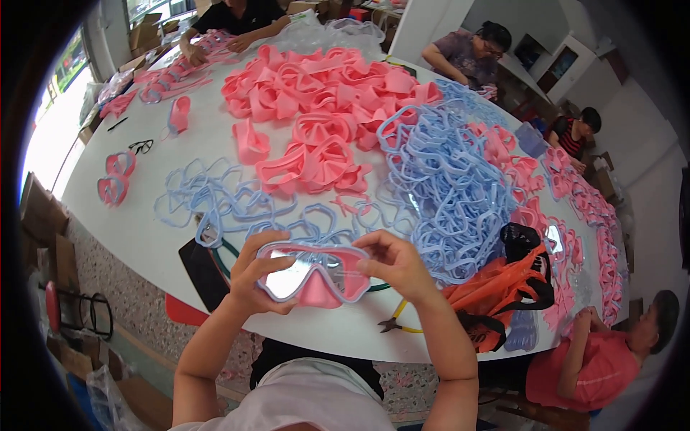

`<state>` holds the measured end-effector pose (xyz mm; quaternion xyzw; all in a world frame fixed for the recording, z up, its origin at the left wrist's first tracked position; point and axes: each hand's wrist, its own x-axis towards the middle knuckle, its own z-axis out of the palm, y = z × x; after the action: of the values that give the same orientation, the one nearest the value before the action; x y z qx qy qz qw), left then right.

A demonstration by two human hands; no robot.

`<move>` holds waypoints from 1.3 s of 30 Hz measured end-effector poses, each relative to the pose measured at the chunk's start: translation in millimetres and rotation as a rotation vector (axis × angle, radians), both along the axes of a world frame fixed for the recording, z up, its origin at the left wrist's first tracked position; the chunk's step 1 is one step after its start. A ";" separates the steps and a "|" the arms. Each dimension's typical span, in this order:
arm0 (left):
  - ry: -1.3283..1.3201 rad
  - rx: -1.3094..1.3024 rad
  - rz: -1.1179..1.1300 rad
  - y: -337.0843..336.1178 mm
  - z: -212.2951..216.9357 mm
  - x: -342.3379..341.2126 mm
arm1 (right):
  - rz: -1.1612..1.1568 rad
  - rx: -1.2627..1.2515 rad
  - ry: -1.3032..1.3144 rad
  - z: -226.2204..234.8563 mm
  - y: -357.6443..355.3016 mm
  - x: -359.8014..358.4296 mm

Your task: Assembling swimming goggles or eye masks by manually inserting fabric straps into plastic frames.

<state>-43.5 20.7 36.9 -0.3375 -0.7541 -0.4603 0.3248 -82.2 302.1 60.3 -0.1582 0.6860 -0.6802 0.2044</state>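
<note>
Just above the table's near edge, I hold a diving mask [318,292] with a pink skirt and nose pocket, a pale blue frame and clear, shiny lenses. My left hand [253,279] is closed around its left end, thumb across the lens side. At the right end, my right hand [397,264] pinches the rim between thumb and fingers. Behind the mask lie loose pale blue frames [223,194], partly covered by it. A flat black object [204,271] lies by my left wrist. Yellow-handled pliers [392,325] rest beside my right forearm.
A heap of pink skirts [323,79] fills the table's far middle; a tall tangle of blue frames [460,187] stands right. An orange and black bag [503,284] sits near my right arm. Masks [113,188] and eyeglasses [142,146] lie left. Several people sit around the table.
</note>
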 end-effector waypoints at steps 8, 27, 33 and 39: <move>-0.120 0.066 0.195 -17.5 -27.8 26.2 | -0.527 0.563 0.549 16.5 56.5 -27.8; -0.166 0.299 0.510 -52.4 -28.4 69.1 | -0.413 1.314 1.204 -25.6 79.0 -163.3; -0.208 0.352 0.541 -60.9 -29.9 76.2 | -0.947 0.678 0.982 42.8 95.3 -163.5; -0.221 0.345 0.546 -59.7 -36.8 79.3 | -0.524 0.290 0.312 34.4 63.9 -133.5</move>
<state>35.8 -39.0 0.1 -0.0110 -0.7584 -0.5109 0.4046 -215.7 366.0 94.7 -0.0480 0.8161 -0.5724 -0.0644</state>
